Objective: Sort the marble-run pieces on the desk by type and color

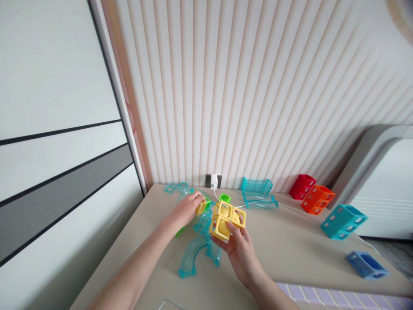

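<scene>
My right hand grips a cluster of yellow cube blocks with open window sides, held above the table. Farther left, my left hand has its fingers closed on a single yellow cube block. That cube is beside a green block, partly hidden behind my fingers; whether the two are joined I cannot tell. Clear teal track pieces lie below and between my hands, among them a curved tube near the front. Behind the yellow cluster is a bright green block.
Straight teal tracks lie by the ribbed wall. To the right stand red, orange and teal block stacks, with a blue block nearer. A white charger is plugged into the wall, its cable crossing the table.
</scene>
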`<action>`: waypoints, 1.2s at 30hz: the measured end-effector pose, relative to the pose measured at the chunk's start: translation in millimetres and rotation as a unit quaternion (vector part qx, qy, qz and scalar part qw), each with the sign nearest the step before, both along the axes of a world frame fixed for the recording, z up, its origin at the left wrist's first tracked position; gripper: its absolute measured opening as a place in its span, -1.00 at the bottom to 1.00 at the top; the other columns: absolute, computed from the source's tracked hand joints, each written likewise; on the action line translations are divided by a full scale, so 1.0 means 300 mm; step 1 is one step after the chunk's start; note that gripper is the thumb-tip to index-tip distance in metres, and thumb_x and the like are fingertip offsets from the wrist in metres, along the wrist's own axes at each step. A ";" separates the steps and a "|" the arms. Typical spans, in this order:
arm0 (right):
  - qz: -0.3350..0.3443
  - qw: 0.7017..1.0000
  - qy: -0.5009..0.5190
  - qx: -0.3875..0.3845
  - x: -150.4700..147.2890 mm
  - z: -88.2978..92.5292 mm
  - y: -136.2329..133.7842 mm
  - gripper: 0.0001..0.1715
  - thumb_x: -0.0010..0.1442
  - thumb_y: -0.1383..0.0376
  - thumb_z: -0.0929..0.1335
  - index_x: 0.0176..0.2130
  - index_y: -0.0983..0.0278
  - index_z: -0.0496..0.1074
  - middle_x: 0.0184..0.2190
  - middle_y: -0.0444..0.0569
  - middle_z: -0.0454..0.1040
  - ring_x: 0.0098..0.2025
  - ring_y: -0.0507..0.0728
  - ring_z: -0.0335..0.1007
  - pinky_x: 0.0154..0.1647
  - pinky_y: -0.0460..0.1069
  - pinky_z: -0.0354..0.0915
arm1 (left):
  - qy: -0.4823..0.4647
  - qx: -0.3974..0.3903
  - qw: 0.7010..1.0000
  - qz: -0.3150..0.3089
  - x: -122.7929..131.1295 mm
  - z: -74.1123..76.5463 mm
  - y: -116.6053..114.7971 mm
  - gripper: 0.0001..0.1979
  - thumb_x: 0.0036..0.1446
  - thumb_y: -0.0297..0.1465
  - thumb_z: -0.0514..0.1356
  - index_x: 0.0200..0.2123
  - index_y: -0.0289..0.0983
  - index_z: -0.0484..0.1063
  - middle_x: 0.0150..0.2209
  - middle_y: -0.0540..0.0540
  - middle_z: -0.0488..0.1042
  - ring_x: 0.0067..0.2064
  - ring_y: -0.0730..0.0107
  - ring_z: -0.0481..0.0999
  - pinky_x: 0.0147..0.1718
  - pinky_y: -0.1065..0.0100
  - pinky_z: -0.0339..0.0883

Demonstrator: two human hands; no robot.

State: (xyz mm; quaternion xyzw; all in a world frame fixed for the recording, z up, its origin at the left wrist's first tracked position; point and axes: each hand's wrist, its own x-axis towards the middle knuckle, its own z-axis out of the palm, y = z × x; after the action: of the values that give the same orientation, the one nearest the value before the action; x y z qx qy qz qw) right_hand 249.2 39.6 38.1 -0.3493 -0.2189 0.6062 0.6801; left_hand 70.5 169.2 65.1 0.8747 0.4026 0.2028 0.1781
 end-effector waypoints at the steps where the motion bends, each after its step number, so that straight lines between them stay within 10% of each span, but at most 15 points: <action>1: 0.000 1.000 0.001 -0.001 0.000 -0.004 0.001 -0.28 0.08 0.10 0.58 0.16 0.10 0.36 -0.02 -0.04 0.61 -0.10 0.24 0.59 -0.16 0.17 0.55 | 0.000 0.003 1.000 -0.002 0.001 -0.003 0.002 -0.60 0.20 -0.65 0.03 -0.02 -0.17 0.47 0.04 -0.09 0.46 0.04 0.30 0.50 0.10 0.32 0.32; 8: -0.031 0.999 -0.001 0.014 0.001 0.007 -0.001 -0.36 0.09 0.09 0.57 0.11 0.10 0.42 -0.03 -0.07 0.62 -0.03 0.25 0.58 -0.05 0.22 0.53 | 0.002 0.025 1.000 -0.011 -0.006 -0.010 0.016 -0.62 0.23 -0.63 0.02 -0.02 -0.16 0.45 0.03 -0.08 0.46 0.02 0.32 0.50 0.07 0.34 0.34; 18: -0.104 0.989 0.011 0.104 -0.054 0.215 0.135 -0.44 0.11 0.16 0.53 0.08 0.07 0.42 0.00 -0.09 0.59 0.05 0.25 0.53 0.03 0.27 0.49 | 0.003 0.049 0.998 -0.026 -0.011 -0.019 0.020 -0.69 0.27 -0.59 0.03 -0.04 -0.18 0.44 0.06 -0.12 0.43 0.04 0.28 0.51 0.07 0.28 0.36; 25: -0.139 0.987 0.006 0.086 -0.079 0.139 0.321 -0.38 0.02 0.14 0.56 0.02 0.03 0.31 -0.05 -0.18 0.55 -0.09 0.14 0.56 -0.12 0.14 0.54 | -0.022 0.061 0.998 0.002 -0.023 -0.042 0.041 -0.50 0.21 -0.66 -0.01 0.15 -0.21 0.34 0.19 -0.17 0.41 0.18 0.25 0.46 0.17 0.24 0.33; 36: -0.140 0.989 -0.011 0.050 -0.087 0.062 0.372 -0.31 -0.03 0.19 0.57 0.03 0.03 0.27 -0.14 -0.20 0.58 -0.26 0.10 0.58 -0.32 0.01 0.52 | -0.079 0.059 0.995 0.004 -0.015 -0.059 0.036 -0.56 0.20 -0.65 0.01 0.05 -0.22 0.46 0.07 -0.16 0.54 0.07 0.21 0.55 0.11 0.19 0.42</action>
State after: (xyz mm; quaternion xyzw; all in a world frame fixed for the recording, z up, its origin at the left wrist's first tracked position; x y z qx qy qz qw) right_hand 223.1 151.4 56.6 -0.3484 -0.2051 0.4894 0.7727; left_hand 66.0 180.1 47.6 0.8631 0.3783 0.2956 0.1569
